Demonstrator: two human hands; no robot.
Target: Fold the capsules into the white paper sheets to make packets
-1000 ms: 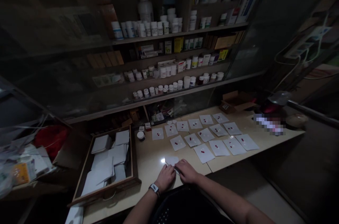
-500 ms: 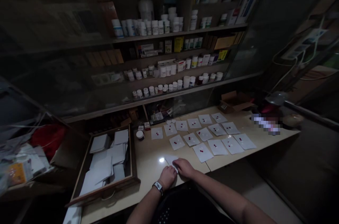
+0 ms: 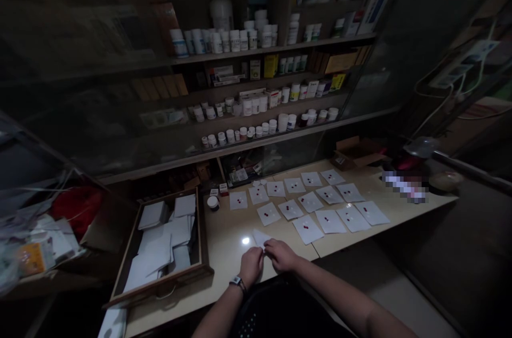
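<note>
Both my hands meet at the near edge of the pale counter [image 3: 224, 252] over one small white paper square [image 3: 260, 236]. My left hand [image 3: 251, 266], with a wristwatch, pinches the paper's near edge with curled fingers. My right hand [image 3: 281, 254] pinches the same paper from the right side. One corner of the paper stands up above my fingers. Several more white paper squares [image 3: 307, 229], each with small red pills on it, lie in rows farther back.
An open wooden drawer [image 3: 162, 282] with stacked white papers sits at left. A small white-capped jar [image 3: 213, 202] stands behind. Glass-fronted shelves hold many white medicine bottles [image 3: 240, 39]. A cardboard box [image 3: 354, 152] and a lamp [image 3: 420, 149] are at right.
The paper lay flat under my fingers before; now its far corner is lifted and my hands have drawn closer together.
</note>
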